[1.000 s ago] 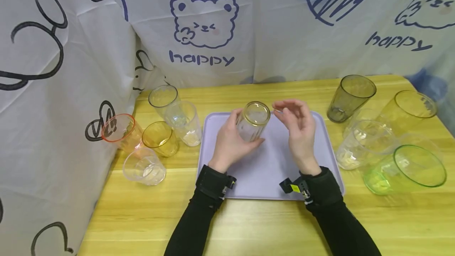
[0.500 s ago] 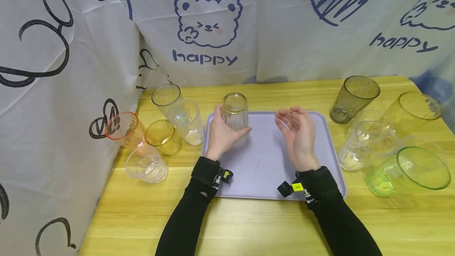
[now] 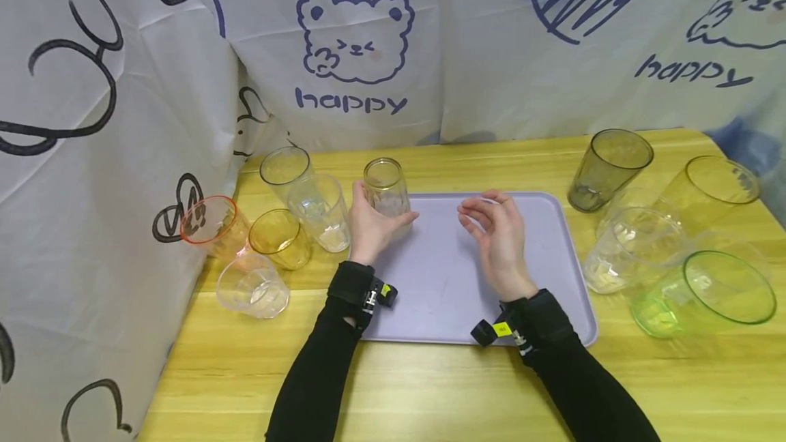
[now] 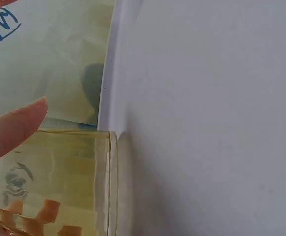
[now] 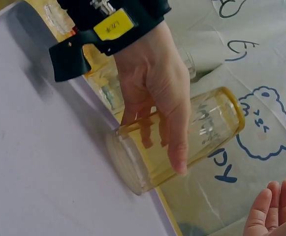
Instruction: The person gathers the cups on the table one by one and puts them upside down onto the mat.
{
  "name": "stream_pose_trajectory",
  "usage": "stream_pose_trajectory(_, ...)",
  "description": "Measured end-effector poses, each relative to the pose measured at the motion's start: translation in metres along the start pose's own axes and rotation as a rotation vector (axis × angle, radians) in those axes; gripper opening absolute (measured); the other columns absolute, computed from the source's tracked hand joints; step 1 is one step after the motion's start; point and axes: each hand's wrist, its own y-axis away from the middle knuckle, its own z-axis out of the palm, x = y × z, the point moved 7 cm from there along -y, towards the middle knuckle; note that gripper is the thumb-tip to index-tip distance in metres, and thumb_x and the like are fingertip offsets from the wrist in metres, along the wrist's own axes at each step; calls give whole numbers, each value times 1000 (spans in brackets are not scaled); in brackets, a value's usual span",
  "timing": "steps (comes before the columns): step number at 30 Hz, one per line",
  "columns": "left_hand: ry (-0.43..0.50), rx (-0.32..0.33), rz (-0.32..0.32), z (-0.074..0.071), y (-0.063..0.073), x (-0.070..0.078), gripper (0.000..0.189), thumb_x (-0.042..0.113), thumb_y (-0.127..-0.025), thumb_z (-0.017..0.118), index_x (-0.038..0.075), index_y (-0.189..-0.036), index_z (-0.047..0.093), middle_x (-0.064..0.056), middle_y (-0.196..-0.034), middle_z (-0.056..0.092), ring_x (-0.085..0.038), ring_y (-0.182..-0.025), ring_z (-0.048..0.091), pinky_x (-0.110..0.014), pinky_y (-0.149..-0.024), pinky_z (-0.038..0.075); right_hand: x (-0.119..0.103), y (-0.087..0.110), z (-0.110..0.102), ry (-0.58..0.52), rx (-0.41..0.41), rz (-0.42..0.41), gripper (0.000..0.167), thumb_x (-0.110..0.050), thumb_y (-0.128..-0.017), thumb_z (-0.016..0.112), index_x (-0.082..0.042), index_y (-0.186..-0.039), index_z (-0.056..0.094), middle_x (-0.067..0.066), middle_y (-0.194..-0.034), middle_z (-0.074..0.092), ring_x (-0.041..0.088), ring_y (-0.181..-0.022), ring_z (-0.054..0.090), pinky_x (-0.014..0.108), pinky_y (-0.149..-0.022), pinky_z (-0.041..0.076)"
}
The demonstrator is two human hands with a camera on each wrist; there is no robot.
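Note:
My left hand (image 3: pixel 372 229) grips a pale yellow tumbler (image 3: pixel 388 198) at the back left corner of the lilac tray (image 3: pixel 430 302). A gold ring (image 5: pixel 235 107) circles its upper end; a clear band shows at the lower end, close over the tray. In the right wrist view the thumb lies along one side of the glass, and the fingers show through it from behind. Over the middle of the tray, my right hand (image 3: pixel 500 247) holds nothing, its fingers loosely bent and apart from the tumbler.
Left of the tray stand several tumblers, among them a red-rimmed one (image 3: pixel 224 234), an amber one (image 3: pixel 281 244) and clear ones. On the right are a grey tumbler (image 3: pixel 604 172), a green one (image 3: pixel 706 302), a yellow one (image 3: pixel 703 196) and clear ones. A printed curtain (image 3: pixel 491 67) hangs behind.
The left hand has carried the tumbler from the tray's back middle leftward to the back left corner. My right hand has let its fingers come away and dropped slightly toward me.

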Motion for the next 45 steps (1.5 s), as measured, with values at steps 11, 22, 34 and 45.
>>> stream_pose_trajectory(11,26,30,-23,2,-2,-8,98,20,-62,98,11,-140,39,-14,-139,58,-32,-132,54,-48,-114,44,-2,7,9,64,-29,-3,16,-12,-104,43,-17,-119,39,-2,-95,69,15,-96,68,27,-92,57)
stream_pose_trajectory(22,5,35,-24,1,-3,-10,101,13,-62,96,10,-142,36,-16,-143,54,-33,-135,52,-46,-117,40,1,9,9,121,-63,-14,23,-5,-101,41,-20,-118,41,-4,-93,70,12,-94,67,25,-91,56)
stream_pose_trajectory(34,73,80,-72,-1,-1,-15,110,6,-67,92,9,-151,21,-22,-153,42,-37,-144,41,-47,-124,31,5,10,11,155,-96,8,22,-5,-101,42,-19,-118,42,-4,-92,70,12,-93,68,25,-89,57)
stream_pose_trajectory(45,101,130,1,0,8,-8,116,7,-70,90,7,-156,13,-24,-161,29,-37,-151,31,-46,-127,24,7,12,11,171,-118,8,22,-5,-102,42,-18,-120,41,-4,-92,70,12,-93,68,25,-88,57)
